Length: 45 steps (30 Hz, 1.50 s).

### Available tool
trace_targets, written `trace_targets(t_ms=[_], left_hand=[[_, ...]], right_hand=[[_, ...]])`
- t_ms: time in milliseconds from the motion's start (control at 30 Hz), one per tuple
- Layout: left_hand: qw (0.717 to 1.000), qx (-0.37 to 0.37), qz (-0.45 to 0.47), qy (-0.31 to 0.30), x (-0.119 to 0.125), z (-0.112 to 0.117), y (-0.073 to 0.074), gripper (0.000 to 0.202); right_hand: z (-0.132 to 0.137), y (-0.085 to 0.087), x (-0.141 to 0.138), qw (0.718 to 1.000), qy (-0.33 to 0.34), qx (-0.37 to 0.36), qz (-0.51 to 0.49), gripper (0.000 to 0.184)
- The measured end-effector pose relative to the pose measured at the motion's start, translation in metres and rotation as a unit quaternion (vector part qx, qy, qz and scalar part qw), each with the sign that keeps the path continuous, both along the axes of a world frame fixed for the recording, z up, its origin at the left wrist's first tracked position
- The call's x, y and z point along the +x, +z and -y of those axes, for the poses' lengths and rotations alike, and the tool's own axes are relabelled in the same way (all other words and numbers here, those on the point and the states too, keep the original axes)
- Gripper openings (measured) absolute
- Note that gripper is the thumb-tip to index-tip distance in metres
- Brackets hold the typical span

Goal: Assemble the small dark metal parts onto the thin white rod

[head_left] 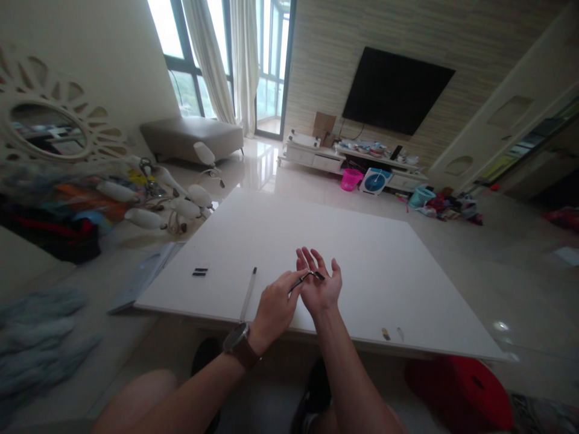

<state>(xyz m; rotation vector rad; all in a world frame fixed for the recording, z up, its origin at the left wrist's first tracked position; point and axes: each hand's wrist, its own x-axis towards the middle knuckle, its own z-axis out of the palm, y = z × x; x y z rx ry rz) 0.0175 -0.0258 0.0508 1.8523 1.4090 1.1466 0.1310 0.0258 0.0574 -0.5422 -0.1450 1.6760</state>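
My left hand [274, 305], with a watch [236, 337] on its wrist, pinches a slim black-handled tool [298, 282]. The tool has a bent metallic neck and a short dark head; its exact kind is too small to make out. Palm up, my right hand [322, 293] lies under the tool's head with its fingers spread. Whether the head touches the palm, I cannot tell. Both hands are above the white table [362, 241]. Left of them lies a thin, pale pen-like stick [248, 295] with a black tip.
Two short black strips [199, 272] lie at the table's left. Near its front right edge are a small brown-and-black piece [385, 333] and a small clear piece [400, 333]. A chandelier [185, 208] stands beyond the left edge; a red object [461, 392] sits at lower right.
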Motion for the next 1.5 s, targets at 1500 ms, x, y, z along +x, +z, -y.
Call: trace_targets(t_ms=[1500], left_hand=[[0.996, 0.023, -0.001, 0.085, -0.018, -0.017, 0.013, 0.02]], right_hand=[[0.006, -0.01, -0.024, 0.988, 0.036, 0.06, 0.14, 0.015]])
